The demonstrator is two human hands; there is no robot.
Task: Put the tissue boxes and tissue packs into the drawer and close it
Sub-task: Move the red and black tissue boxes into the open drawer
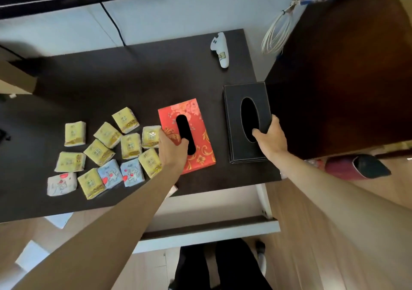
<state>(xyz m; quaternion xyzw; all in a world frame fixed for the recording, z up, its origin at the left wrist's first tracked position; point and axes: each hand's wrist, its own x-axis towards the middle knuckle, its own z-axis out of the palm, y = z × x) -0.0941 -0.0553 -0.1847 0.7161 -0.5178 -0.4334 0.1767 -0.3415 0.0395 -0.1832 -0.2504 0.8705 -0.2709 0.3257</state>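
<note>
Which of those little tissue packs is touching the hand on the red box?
The yellow pack at the right end of the cluster, beside the red box. The left hand rests against it; the other packs lie farther left or nearer the table's front.

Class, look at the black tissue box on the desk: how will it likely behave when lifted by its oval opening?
The black tissue box looks stiff: straight, stitched edges suggest it won't buckle. The right hand hooks a thumb into its opening, near one end, so it may tilt. No tissue shows, so it's probably light.
</note>
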